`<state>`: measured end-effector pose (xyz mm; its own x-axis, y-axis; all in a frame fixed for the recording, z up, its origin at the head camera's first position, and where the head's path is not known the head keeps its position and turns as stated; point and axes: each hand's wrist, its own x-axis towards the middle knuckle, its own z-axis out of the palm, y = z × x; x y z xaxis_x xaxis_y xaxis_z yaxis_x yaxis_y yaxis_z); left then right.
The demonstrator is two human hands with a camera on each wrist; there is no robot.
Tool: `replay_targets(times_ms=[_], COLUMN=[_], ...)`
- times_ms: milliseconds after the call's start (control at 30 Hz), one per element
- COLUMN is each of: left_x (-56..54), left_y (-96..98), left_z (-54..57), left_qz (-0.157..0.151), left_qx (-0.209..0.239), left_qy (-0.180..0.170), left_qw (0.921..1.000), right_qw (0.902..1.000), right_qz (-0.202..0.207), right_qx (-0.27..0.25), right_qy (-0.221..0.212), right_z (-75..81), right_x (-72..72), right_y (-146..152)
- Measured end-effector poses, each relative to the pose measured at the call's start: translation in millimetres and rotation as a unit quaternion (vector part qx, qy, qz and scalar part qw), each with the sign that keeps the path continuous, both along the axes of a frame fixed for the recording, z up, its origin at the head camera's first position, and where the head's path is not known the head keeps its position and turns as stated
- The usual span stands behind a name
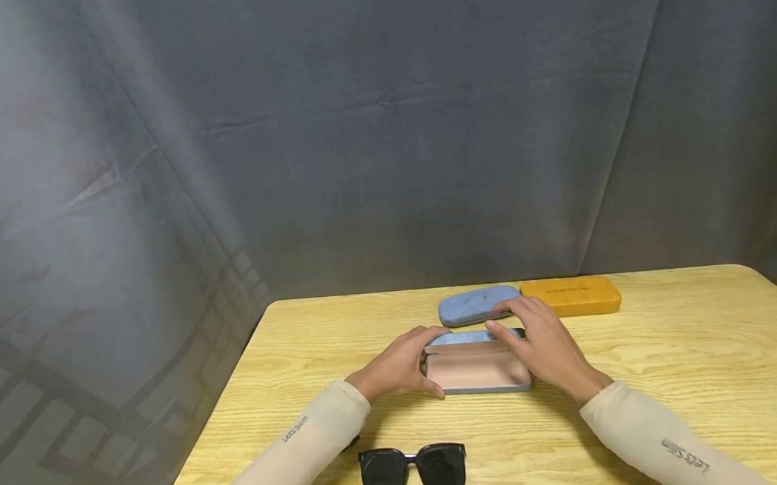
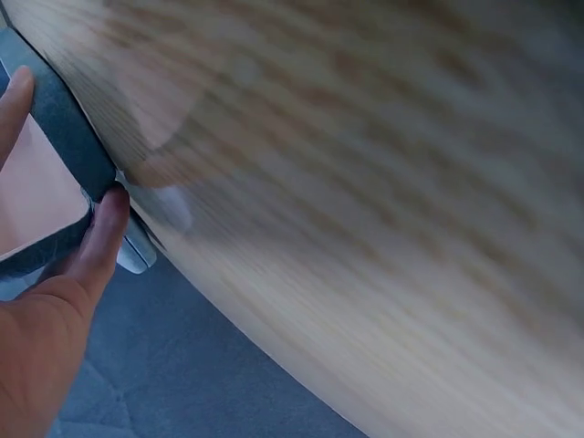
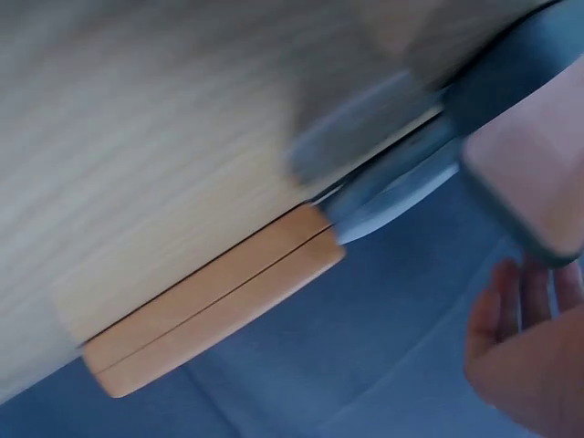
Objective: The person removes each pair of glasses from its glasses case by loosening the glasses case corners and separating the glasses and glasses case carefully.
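Observation:
An opened blue glasses case [image 1: 478, 370] with a pink lining lies on the wooden table, its lid raised at the back. My left hand [image 1: 399, 364] grips its left end, thumb at the front rim and fingers at the back corner. Over the right end is my right hand [image 1: 547, 340]. Its thumb reaches to the lid's top edge, and its fingers extend behind the lid. In the right wrist view these fingers [image 3: 511, 301] are spread beside the case, with their tips partly hidden. Black sunglasses [image 1: 412, 471] lie in front, nearer to me, lenses towards me.
A closed blue glasses case [image 1: 475, 305] lies just behind the opened one, partly covered by my right fingers. Beside it on the right is an orange-yellow case [image 1: 575, 295]. Grey cloth [image 1: 390, 161] hangs behind the table [image 1: 690, 372].

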<state>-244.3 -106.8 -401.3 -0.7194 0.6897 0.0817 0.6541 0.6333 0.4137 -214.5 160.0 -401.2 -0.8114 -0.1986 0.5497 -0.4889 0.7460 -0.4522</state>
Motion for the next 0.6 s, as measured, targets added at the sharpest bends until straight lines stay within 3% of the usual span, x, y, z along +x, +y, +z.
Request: replay_targets(times_ms=[167, 367, 467, 600], left_x=[0.3, 1.1, 2.4, 3.3], left_y=[0.5, 1.3, 1.9, 2.0], left_z=[-0.6, 0.0, 1.2, 1.2], left_qz=[0.006, 0.009, 0.013, 0.015], left_qx=[0.006, 0.008, 0.007, 0.001], left_qy=[0.0, 0.004, -0.001, 0.004], left_qw=[1.0, 0.9999, 0.9999, 0.9999], right_qw=[0.9922, 0.9672, 0.9545, 0.9478], right_qz=[0.016, 0.056, 0.077, 0.102], right_qx=[-0.007, -0.004, -0.001, 0.0], right_qy=[-0.123, -0.248, -0.288, -0.302], right_z=[-1.9, -1.2, -1.0, -2.7], right_x=[-13.1, -18.1, -18.4, -18.8], right_y=[13, 21, 23, 25])
